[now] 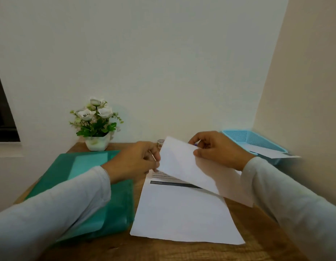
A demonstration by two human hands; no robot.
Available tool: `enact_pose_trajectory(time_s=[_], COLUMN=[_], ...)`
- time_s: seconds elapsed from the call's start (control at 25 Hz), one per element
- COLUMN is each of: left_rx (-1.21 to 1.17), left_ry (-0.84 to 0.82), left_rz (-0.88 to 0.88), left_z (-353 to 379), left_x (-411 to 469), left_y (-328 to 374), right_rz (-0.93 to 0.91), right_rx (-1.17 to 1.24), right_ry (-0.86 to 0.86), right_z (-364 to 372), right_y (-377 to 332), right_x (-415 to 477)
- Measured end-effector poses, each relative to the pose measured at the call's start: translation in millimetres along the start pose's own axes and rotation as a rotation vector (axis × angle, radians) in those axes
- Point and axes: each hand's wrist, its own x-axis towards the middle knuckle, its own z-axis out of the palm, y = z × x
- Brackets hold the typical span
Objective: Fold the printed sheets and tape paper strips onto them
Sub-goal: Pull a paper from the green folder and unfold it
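Two hands on one sheet [182, 213], which lies on the wood table [163, 251] at centre bottom of the frame, long axis running away from me. Its near half is flat and blank white. Printed lines and a dark band show across the middle, and the far part stands up as a flap [182, 162], plain side towards me.

My left hand [133, 162] pinches the flap's left edge between thumb and curled fingers. My right hand [220, 149] grips its upper right edge the same way, thumb on the near face and fingers tucked behind. Something thin shows in the left hand and a speck of purple in the right, both too small to name.

The flap slopes from upper left down to lower right, so its free edge is not square to the sheet's near edge. I judge that is what the fold turns on: the flap must come down towards me with the corners meeting, and both hands sit about equally near it.

The paper is thin, matte and limp. It should crease readily and could skew just as easily.

Tape [160, 142], a small roll, sits just behind the flap, nearer the left hand. A glossy green folder [84, 166] lies at left, a plant [96, 129] in a white pot stands behind it, and a blue mesh basket [257, 138] with paper in it is at right.
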Motion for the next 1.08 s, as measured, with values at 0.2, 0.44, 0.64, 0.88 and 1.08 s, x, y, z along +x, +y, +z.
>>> enact_pose_trajectory(time_s=[0.2, 0.44, 0.64, 0.88, 1.08], left_rx=[0.371, 0.529, 0.550, 0.616, 0.715], left_ry=[-0.039, 0.033, 0.018, -0.045, -0.224], left_rz=[0.053, 0.185, 0.192, 0.135, 0.126], left_z=[24, 29, 31, 30, 37], left_x=[-1, -3, -9, -6, -1], left_y=[-27, -35, -39, -36, -64], right_rz=[0.010, -0.038, -0.301, -0.394, -0.272], right_rx=[-0.136, -0.217, -0.455, -0.467, -0.411], right_ry=[-0.049, -0.098, -0.182, -0.296, -0.244], right_z=[41, 57, 73, 98, 90], right_y=[24, 44, 22, 2, 19], right_x=[4, 1, -2, 15, 31])
